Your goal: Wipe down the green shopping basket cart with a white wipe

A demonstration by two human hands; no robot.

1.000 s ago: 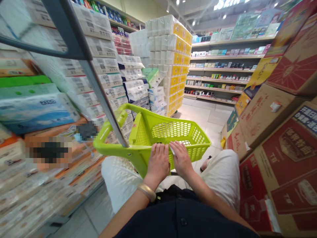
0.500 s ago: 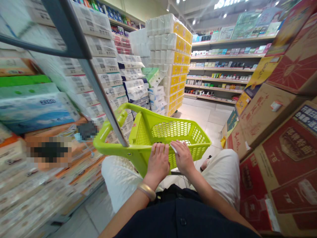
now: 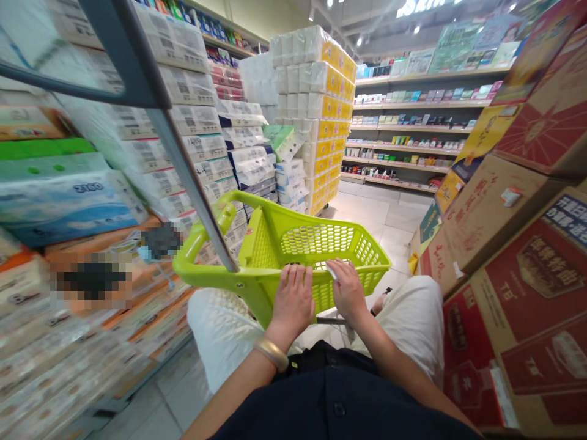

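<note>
A lime-green rolling shopping basket (image 3: 254, 282) lies tilted in front of my knees, its perforated walls and inside showing. My left hand (image 3: 293, 300) is closed over its near rim, fingers bent inward and thumb hidden. Further right along that same rim, my right hand (image 3: 348, 294) presses a small folded white wipe (image 3: 331, 271) against the edge. Most of the wipe is hidden beneath the fingers. The metal pull handle (image 3: 192, 177) rises from the basket toward the upper left.
Stacked tissue packs (image 3: 183, 85) line the left side, with a tall pile of toilet rolls (image 3: 316, 116) behind the basket. Red and brown cartons (image 3: 532, 269) crowd the right. Stocked shelves (image 3: 413, 105) stand at the back beyond the tiled floor (image 3: 389, 214).
My right hand has slid a little to the right along the rim with the white wipe. My left hand and the basket have stayed in place.
</note>
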